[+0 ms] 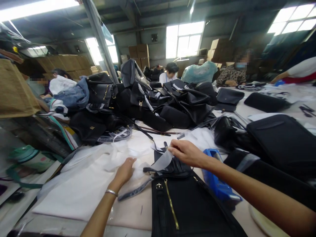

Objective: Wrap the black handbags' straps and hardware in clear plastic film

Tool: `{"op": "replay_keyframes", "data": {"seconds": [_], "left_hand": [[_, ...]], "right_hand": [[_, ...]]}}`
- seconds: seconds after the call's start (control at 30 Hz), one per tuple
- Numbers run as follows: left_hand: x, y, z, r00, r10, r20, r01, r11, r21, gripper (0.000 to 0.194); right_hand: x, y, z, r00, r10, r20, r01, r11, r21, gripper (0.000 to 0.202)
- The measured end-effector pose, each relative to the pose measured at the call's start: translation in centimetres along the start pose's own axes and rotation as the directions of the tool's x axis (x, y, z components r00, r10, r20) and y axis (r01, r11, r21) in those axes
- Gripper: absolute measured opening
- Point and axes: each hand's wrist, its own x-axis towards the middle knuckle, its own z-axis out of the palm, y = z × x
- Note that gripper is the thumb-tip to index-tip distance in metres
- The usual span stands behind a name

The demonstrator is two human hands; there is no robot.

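Left bare hand and right bare hand: two altogether
Black bag with slanting gold zip: one
Shiny silver bracelet: one
Boxy blue plastic holder: one
Heaped black bags: many, too overlapped to count
Slanted grey metal post: one
Bright paned windows: at least three
Other people: at least five

Daylight whitens 3 windows, and the wall between them is dark. A lit tube hangs near a grey post. Cardboard boxes stand stacked behind, near what may be a fan.
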Motion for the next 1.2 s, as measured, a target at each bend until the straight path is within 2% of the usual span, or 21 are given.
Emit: {"op": "replay_keyframes", "data": {"seconds": [0.07,0.13,0.17,0.2,0.27,0.33,0.4,0.5,0.57,0.63,0.7,0.83,0.9,0.97,1.07,1.13,1.2], "left_hand": [[-0.4,2.5,-2.7,0.998,0.005,-0.055,-0.007,0.999,-0.038,0.039],[-1.2,6.2,-4.9,0.989,0.045,-0.143,-0.067,0.986,-0.151,0.042],[-1.7,8.1,-5.6,0.983,0.060,-0.175,-0.131,0.892,-0.432,0.041],[-2.1,9.9,-5.9,0.989,0.085,-0.123,-0.145,0.743,-0.653,0.039],[-3.0,12.5,-5.9,0.992,0.113,0.050,-0.014,0.507,-0.862,0.033],[-3.6,13.0,-5.3,0.981,0.075,0.181,0.133,0.424,-0.896,0.023],[-4.1,12.0,-4.7,0.974,0.002,0.229,0.207,0.420,-0.884,0.021],[-4.8,9.5,-3.8,0.956,-0.036,0.291,0.277,0.440,-0.854,0.025],[-5.2,8.2,-3.3,0.939,-0.053,0.341,0.325,0.466,-0.823,0.027],[-5.6,7.1,-2.9,0.927,-0.083,0.365,0.352,0.523,-0.776,0.030],[-6.1,5.7,-2.9,0.926,-0.124,0.356,0.356,0.597,-0.719,0.032],[-7.0,1.1,-4.2,0.929,-0.242,0.278,0.367,0.674,-0.641,0.035],[-7.4,-1.1,-4.7,0.924,-0.298,0.239,0.381,0.677,-0.629,0.036],[-7.7,-2.5,-4.8,0.918,-0.330,0.220,0.392,0.669,-0.631,0.037],[-7.5,-2.2,-4.2,0.917,-0.321,0.236,0.396,0.664,-0.634,0.039],[-7.1,-1.0,-3.7,0.928,-0.289,0.234,0.371,0.676,-0.637,0.039],[-6.7,0.5,-3.5,0.947,-0.246,0.206,0.320,0.712,-0.624,0.039]], "right_hand": [[0.1,-0.4,0.5,0.999,-0.050,0.004,0.050,0.996,-0.070,0.024],[0.7,-1.6,1.2,0.993,-0.116,-0.001,0.116,0.992,-0.056,0.025],[1.1,-2.4,1.6,0.988,-0.153,-0.005,0.153,0.988,-0.037,0.026],[1.7,-3.3,2.1,0.982,-0.187,-0.007,0.187,0.982,-0.014,0.026],[3.0,-4.6,3.1,0.975,-0.219,-0.034,0.220,0.975,0.023,0.028],[4.1,-5.3,4.5,0.977,-0.200,-0.075,0.203,0.978,0.048,0.033],[4.7,-5.1,6.1,0.984,-0.161,-0.077,0.168,0.981,0.093,0.037],[4.6,-3.8,8.9,0.993,-0.121,0.011,0.117,0.974,0.193,0.041],[4.4,-2.8,10.3,0.986,-0.118,0.117,0.084,0.963,0.256,0.043],[4.4,-1.6,10.8,0.949,-0.142,0.282,0.048,0.947,0.317,0.043],[4.8,-0.2,10.0,0.922,-0.117,0.370,0.018,0.966,0.259,0.041],[4.6,3.4,6.3,0.972,0.017,0.234,0.003,0.997,-0.083,0.029],[3.5,4.6,5.4,0.960,-0.003,0.279,0.039,0.992,-0.122,0.022],[2.0,5.0,6.0,0.928,-0.049,0.369,0.103,0.986,-0.128,0.017],[0.2,4.6,8.8,0.881,-0.079,0.467,0.195,0.959,-0.205,0.024],[-0.1,4.2,10.4,0.870,-0.063,0.489,0.222,0.936,-0.274,0.027],[0.1,3.9,11.0,0.867,-0.051,0.496,0.224,0.929,-0.296,0.025]]}}
